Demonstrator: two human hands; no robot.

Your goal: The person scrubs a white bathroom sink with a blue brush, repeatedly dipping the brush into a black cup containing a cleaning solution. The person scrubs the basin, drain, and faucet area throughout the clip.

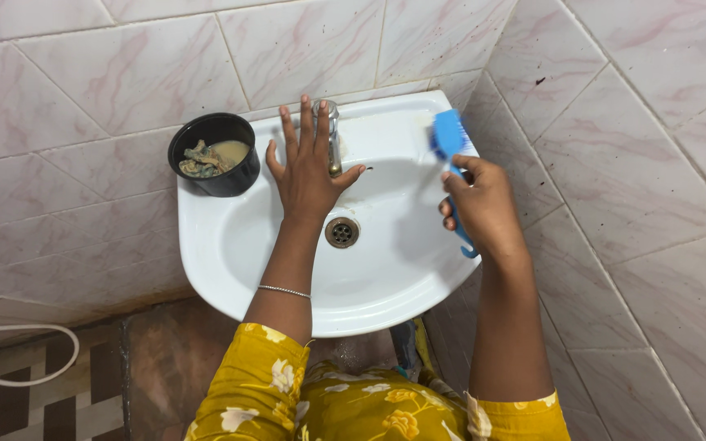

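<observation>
Nearest are two yellow floral sleeves (255, 392). One white ceramic wall-mounted basin (230, 245) lies beyond, with one round metal drain (341, 232) at its centre. The right hand (484, 208), fingers closed around the handle, holds one blue plastic scrubbing brush (449, 139) over the basin's right rim. The left hand (308, 167) rests flat, fingers spread wide, beside one chrome tap (332, 131). One round black bowl (214, 153) sits far left on the rim.

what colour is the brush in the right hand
Blue. The brush, held in the right hand over the white sink, shows best in the head view.
</observation>
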